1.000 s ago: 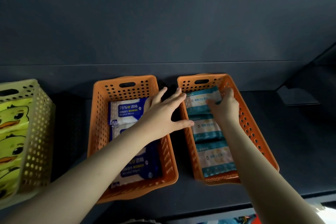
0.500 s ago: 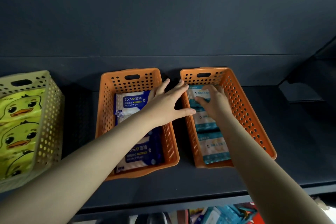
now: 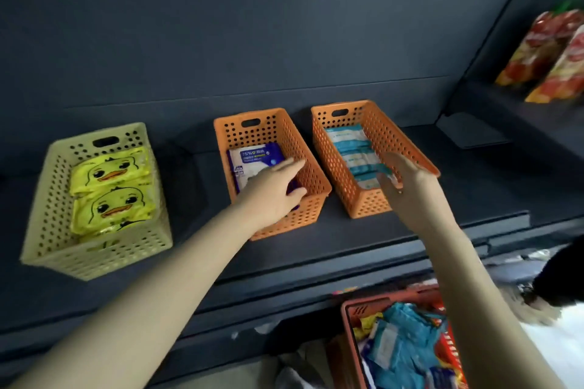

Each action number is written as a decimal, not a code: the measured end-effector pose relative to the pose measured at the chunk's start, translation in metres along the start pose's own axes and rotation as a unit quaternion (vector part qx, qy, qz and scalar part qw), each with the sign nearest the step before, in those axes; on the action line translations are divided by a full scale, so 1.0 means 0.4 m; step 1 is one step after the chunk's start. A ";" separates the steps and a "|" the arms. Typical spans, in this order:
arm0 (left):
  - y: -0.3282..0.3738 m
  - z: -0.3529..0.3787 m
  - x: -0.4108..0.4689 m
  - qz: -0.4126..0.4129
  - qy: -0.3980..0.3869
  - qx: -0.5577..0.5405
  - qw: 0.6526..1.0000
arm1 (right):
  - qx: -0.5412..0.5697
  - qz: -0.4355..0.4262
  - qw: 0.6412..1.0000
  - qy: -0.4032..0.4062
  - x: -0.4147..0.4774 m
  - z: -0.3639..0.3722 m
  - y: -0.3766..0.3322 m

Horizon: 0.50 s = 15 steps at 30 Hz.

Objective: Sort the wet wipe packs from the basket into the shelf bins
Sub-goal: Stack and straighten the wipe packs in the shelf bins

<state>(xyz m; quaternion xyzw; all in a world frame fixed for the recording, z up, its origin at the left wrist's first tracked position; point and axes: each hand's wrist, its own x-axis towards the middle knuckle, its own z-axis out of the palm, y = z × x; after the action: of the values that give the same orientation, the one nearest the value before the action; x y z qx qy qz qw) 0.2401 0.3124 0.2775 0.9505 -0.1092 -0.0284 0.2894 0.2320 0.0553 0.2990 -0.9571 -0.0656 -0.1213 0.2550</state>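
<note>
Three bins side by side on shelf; basket below.

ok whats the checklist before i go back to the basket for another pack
1. Right hand empty, fingers relaxed: ok.
2. Left hand empty, above the middle orange bin: ok.
3. Teal packs lying inside the right orange bin: ok.
4. Blue alcohol packs the only kind seen in the middle bin: ok.
5. Basket has loose packs to sort: ok.
6. Left hand touching the bin's rim: cannot tell.
</note>
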 end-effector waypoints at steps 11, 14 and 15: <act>0.019 0.157 -0.538 0.084 0.143 -0.011 0.986 | 0.006 0.078 0.996 -0.042 -0.580 0.054 -0.001; 0.026 0.253 -0.604 0.062 0.107 -0.037 0.992 | 0.006 0.113 0.991 -0.076 -0.675 0.063 0.034; 0.030 0.286 -0.617 0.053 0.098 -0.042 0.993 | 0.010 0.130 0.988 -0.088 -0.700 0.067 0.050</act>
<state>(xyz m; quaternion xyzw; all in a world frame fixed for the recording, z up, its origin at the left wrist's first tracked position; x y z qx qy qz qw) -0.0161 0.2959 0.1869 0.9286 -0.1291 0.0761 0.3394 -0.0281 0.0336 0.1928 -0.9619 0.0357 -0.0022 0.2711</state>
